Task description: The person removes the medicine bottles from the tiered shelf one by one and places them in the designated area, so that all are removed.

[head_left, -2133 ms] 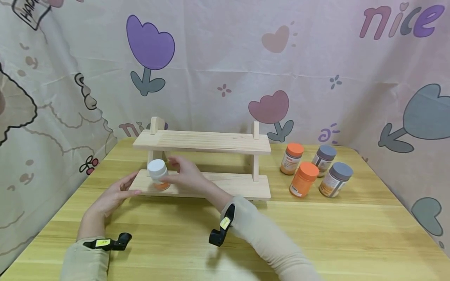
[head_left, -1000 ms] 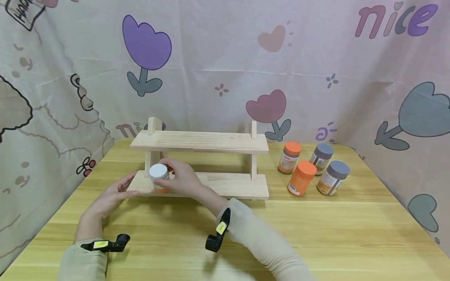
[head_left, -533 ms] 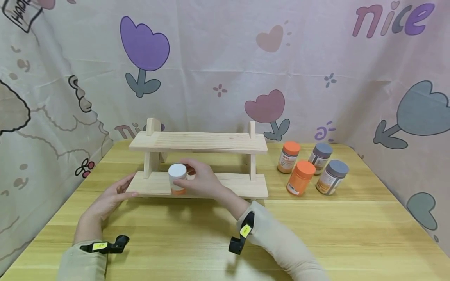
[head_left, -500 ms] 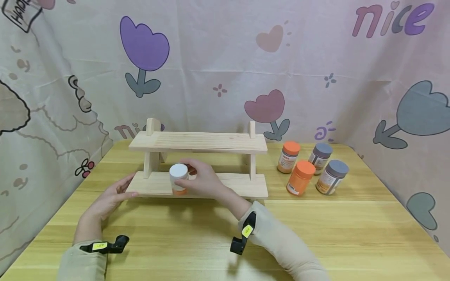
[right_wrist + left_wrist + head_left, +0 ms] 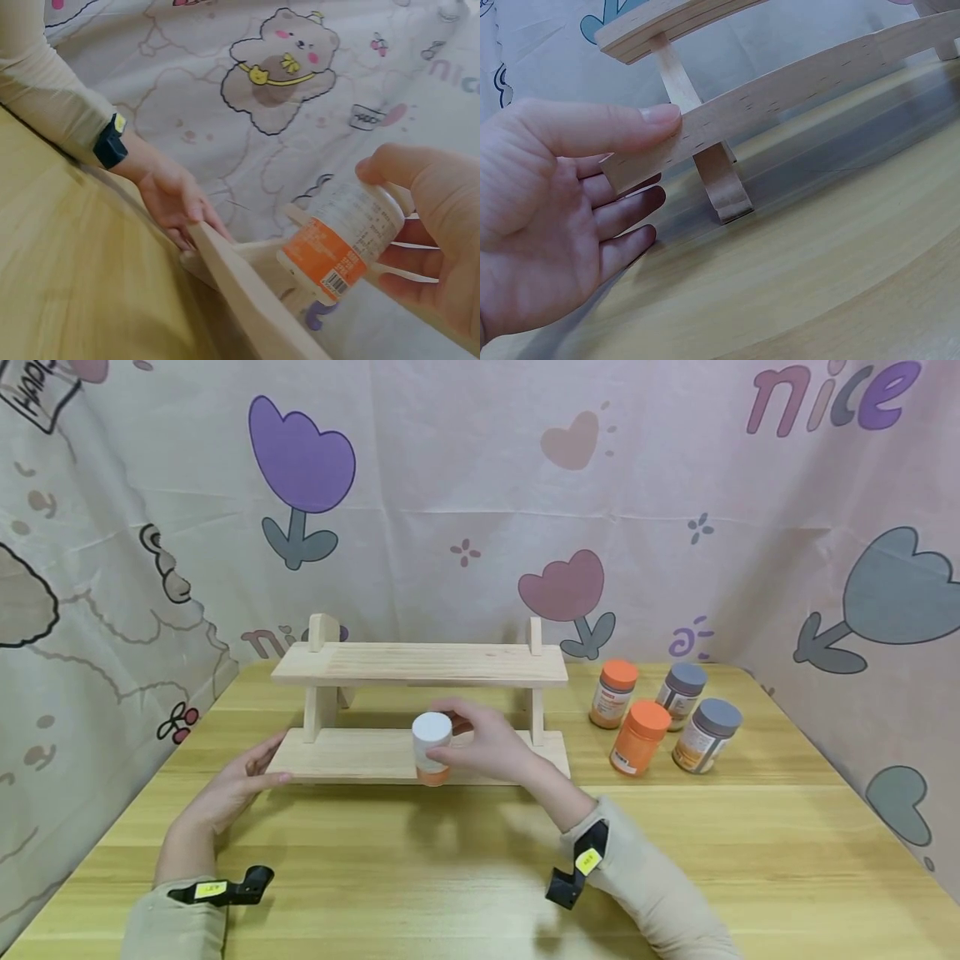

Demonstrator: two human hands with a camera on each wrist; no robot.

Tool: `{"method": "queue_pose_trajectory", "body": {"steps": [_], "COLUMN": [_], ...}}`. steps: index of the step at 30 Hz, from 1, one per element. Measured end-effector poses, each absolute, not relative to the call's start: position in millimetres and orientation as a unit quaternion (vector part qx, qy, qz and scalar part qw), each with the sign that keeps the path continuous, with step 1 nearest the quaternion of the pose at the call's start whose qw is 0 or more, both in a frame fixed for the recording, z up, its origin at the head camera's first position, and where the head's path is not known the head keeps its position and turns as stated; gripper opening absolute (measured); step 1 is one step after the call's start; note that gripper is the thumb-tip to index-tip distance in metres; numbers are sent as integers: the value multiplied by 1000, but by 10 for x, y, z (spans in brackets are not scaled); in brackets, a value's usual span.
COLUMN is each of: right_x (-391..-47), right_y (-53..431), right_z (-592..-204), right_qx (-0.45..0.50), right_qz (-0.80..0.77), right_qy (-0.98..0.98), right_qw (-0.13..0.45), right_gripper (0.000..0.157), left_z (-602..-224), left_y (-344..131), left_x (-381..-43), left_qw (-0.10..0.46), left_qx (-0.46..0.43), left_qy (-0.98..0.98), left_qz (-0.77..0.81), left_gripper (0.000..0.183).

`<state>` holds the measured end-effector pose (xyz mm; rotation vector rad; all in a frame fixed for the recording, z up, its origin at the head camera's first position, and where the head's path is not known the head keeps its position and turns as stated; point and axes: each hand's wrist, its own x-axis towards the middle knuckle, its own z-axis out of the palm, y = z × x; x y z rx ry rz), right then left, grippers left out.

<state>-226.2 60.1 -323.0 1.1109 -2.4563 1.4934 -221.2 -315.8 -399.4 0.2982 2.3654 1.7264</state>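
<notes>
A two-tier wooden shelf [image 5: 420, 664] stands on the table. My left hand [image 5: 231, 789] holds the left end of its lower board [image 5: 345, 756]. In the left wrist view the thumb [image 5: 641, 129] lies along the board's front edge, with the other fingers behind and below the end. My right hand [image 5: 491, 745] pinches a white-capped pill bottle [image 5: 431, 747] between thumb and fingers. The bottle is nearly upright in front of the lower board's middle, overlapping its front edge in the head view. Its orange-and-white label [image 5: 330, 251] faces the right wrist camera.
Right of the shelf stand two orange-capped bottles [image 5: 640, 739] and two grey-blue-capped bottles [image 5: 707, 737], close together. A printed cloth [image 5: 450, 468] hangs behind and around the wooden table [image 5: 390, 885].
My right hand has carried the white-capped bottle from the lower board's left end rightward to in front of its middle. The left hand keeps its hold on the shelf end.
</notes>
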Motion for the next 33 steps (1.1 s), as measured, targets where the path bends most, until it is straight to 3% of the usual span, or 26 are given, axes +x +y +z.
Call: {"method": "queue_pose_trajectory", "body": {"steps": [17, 33], "right_x": [-2262, -2148], "right_y": [1467, 2334], "right_z": [-3087, -2879], "right_qx": [346, 229], "right_qz": [485, 463], "right_qy": [-802, -850], "right_qw": [46, 101], "right_gripper": [38, 41], "left_z": [-4000, -3995], "left_y": [-3151, -3142], "left_x": [-2210, -2198], "left_qw": [97, 96], "left_qx": [105, 106], "left_qy": [800, 798], "left_qz": [583, 586], "left_gripper": [81, 80]}}
